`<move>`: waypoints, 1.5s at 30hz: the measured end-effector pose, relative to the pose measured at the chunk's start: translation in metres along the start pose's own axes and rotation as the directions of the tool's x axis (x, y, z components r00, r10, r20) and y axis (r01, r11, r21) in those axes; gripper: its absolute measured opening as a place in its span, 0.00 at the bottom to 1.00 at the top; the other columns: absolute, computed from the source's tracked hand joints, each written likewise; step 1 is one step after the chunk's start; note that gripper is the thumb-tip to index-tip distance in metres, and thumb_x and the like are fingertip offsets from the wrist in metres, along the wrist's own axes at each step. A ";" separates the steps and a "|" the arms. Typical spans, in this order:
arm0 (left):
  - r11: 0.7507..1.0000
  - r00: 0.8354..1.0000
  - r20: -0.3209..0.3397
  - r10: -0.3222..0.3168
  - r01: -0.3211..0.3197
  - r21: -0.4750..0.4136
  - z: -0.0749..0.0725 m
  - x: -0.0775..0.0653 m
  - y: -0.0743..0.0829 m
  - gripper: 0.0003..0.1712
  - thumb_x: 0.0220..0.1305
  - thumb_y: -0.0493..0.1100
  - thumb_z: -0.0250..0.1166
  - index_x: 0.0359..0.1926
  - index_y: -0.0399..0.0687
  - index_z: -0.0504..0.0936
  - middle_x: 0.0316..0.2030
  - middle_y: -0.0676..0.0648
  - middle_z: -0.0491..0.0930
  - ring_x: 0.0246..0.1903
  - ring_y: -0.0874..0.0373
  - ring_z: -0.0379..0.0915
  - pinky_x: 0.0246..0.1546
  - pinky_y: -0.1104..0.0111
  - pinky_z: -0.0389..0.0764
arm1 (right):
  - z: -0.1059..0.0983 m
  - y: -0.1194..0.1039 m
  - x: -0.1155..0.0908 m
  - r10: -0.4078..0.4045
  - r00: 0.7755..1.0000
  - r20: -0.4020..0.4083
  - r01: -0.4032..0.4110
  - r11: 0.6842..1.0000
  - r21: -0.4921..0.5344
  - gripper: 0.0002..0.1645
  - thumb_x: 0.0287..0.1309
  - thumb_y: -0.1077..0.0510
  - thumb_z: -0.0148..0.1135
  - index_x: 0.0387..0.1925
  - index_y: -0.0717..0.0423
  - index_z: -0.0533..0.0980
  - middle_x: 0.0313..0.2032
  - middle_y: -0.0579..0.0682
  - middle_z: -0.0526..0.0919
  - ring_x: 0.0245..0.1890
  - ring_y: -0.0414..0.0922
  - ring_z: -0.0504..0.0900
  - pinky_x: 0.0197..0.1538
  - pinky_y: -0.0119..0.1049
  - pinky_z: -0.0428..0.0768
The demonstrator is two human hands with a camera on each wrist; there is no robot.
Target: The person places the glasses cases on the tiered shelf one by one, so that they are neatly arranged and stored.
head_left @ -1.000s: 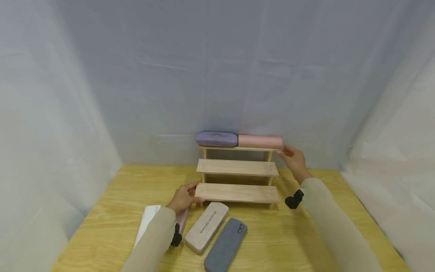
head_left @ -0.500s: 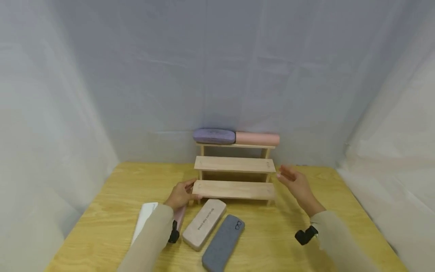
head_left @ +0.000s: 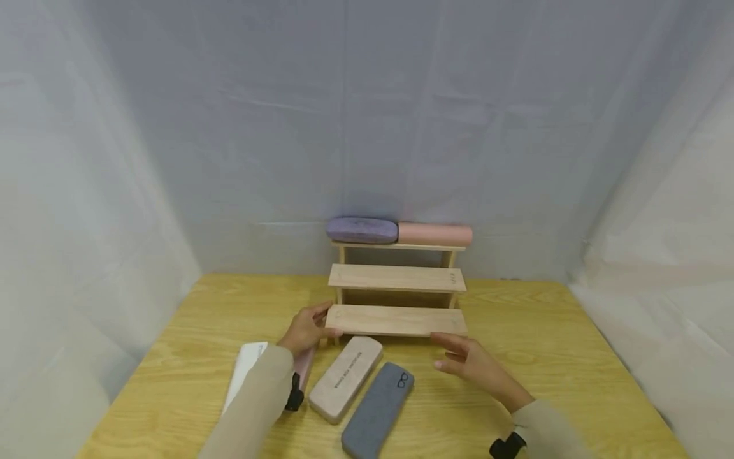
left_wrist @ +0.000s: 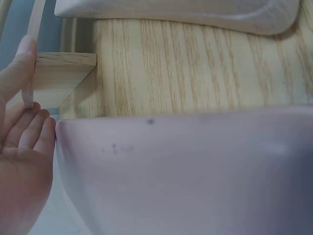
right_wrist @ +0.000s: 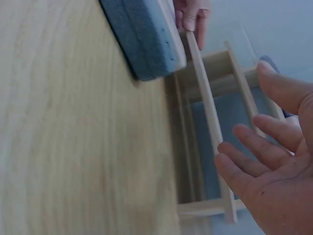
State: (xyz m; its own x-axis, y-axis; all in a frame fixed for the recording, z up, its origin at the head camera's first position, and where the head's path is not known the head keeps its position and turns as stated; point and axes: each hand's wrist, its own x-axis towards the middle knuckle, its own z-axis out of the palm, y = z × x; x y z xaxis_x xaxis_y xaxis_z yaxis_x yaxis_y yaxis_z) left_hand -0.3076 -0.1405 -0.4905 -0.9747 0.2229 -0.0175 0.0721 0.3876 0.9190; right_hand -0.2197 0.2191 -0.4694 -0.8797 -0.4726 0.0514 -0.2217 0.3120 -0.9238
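A three-step wooden display rack (head_left: pixel 397 278) stands at the back of the table. My left hand (head_left: pixel 304 330) pinches the left end of its lowest step, the thumb in front and the fingers behind, as the left wrist view shows. My right hand (head_left: pixel 473 365) is by the front right of that step, fingers loosely spread and holding nothing. On the top step lie a purple glasses case (head_left: pixel 362 230) and a pink glasses case (head_left: pixel 434 234), end to end. In front of the rack lie a beige glasses case (head_left: pixel 346 379) with lettering and a blue-grey glasses case (head_left: pixel 378 410) with a glasses drawing.
Under my left forearm lie a white case (head_left: pixel 243 370) and another pink case (left_wrist: pixel 186 166), both partly hidden. A pale sheet (head_left: pixel 395 127) hangs close behind the rack, and more sheeting bounds both sides of the wooden table (head_left: pixel 550 357).
My right hand has come away from the right end of the top step, down and toward me to the front of the lowest step. The left hand keeps its hold.
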 end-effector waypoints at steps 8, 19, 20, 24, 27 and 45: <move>1.000 1.000 0.003 0.007 -0.007 0.008 -0.001 -0.001 0.002 0.47 0.50 0.37 0.74 0.69 0.34 0.62 0.67 0.37 0.63 0.65 0.41 0.61 0.62 0.56 0.70 | 0.033 0.019 0.017 -0.061 0.971 0.231 0.057 0.998 0.026 0.42 0.60 0.58 0.65 0.70 0.67 0.56 0.69 0.65 0.60 0.68 0.62 0.60 0.67 0.54 0.65; 1.000 1.000 -0.004 -0.017 0.017 0.009 0.000 -0.002 0.003 0.46 0.50 0.35 0.74 0.69 0.35 0.62 0.67 0.37 0.63 0.65 0.42 0.61 0.63 0.56 0.70 | 0.050 0.019 0.041 -0.006 0.922 0.386 0.058 0.991 -0.124 0.46 0.52 0.52 0.71 0.71 0.50 0.61 0.69 0.51 0.65 0.66 0.48 0.65 0.65 0.33 0.67; 1.000 1.000 -0.004 -0.012 0.012 0.008 0.000 -0.002 0.004 0.46 0.50 0.35 0.73 0.69 0.34 0.62 0.67 0.37 0.63 0.65 0.42 0.61 0.62 0.56 0.70 | 0.049 0.020 0.042 -0.013 0.919 0.394 0.066 0.990 -0.122 0.46 0.52 0.52 0.71 0.71 0.51 0.61 0.69 0.51 0.65 0.67 0.49 0.65 0.65 0.33 0.68; 1.000 1.000 -0.006 -0.008 0.008 0.013 0.000 -0.002 0.003 0.45 0.51 0.34 0.73 0.69 0.34 0.62 0.67 0.36 0.63 0.65 0.42 0.61 0.62 0.56 0.70 | 0.045 0.023 0.041 -0.039 0.909 0.414 0.090 0.990 -0.106 0.46 0.53 0.53 0.70 0.71 0.54 0.60 0.69 0.53 0.64 0.67 0.49 0.65 0.65 0.33 0.68; 1.000 1.000 -0.007 -0.015 0.015 0.014 0.000 -0.001 0.003 0.45 0.51 0.35 0.73 0.69 0.34 0.62 0.67 0.36 0.63 0.65 0.42 0.61 0.62 0.57 0.70 | 0.043 0.026 0.039 -0.040 0.907 0.419 0.077 0.995 -0.071 0.45 0.54 0.54 0.69 0.70 0.57 0.60 0.69 0.55 0.64 0.66 0.47 0.66 0.65 0.31 0.68; 0.999 0.999 -0.020 -0.033 0.033 0.019 -0.002 -0.002 0.002 0.46 0.49 0.38 0.75 0.69 0.37 0.63 0.67 0.38 0.64 0.64 0.40 0.64 0.62 0.53 0.70 | 0.042 0.031 0.029 -0.058 0.922 0.382 0.052 0.998 0.024 0.44 0.53 0.54 0.70 0.68 0.64 0.63 0.65 0.59 0.69 0.63 0.41 0.70 0.63 0.25 0.68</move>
State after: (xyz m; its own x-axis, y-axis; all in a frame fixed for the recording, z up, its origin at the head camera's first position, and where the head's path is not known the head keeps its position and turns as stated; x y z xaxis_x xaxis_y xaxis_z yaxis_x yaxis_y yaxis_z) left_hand -0.3061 -0.1420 -0.4878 -0.9806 0.1917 -0.0398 0.0435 0.4115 0.9104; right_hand -0.2342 0.1802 -0.5128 -0.6382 -0.7686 -0.0440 -0.2573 0.2669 -0.9287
